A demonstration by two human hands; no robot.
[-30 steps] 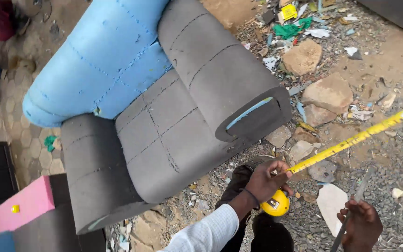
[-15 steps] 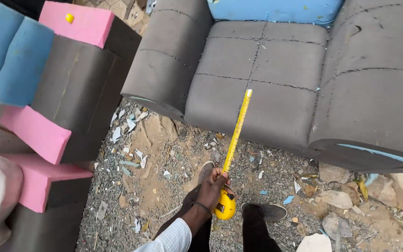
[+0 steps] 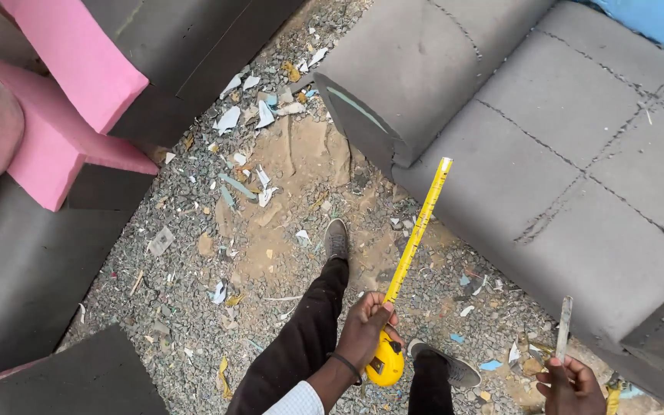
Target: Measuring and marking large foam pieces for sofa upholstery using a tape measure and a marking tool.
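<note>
We are closing our left hand (image 3: 364, 329) tight on the yellow tape (image 3: 386, 361), its blade reaching up past the fingers to the grey foam (image 3: 547, 169), and gripping a thin blade (image 3: 563, 329) in our right hand (image 3: 570, 384), so the unsupported strip may be buckling.

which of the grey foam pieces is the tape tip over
The quilted sofa frame on the right: the yellow tape, held by the left hand, ends over its seat edge. The grey slabs beside the pink foam lie far left.
</note>
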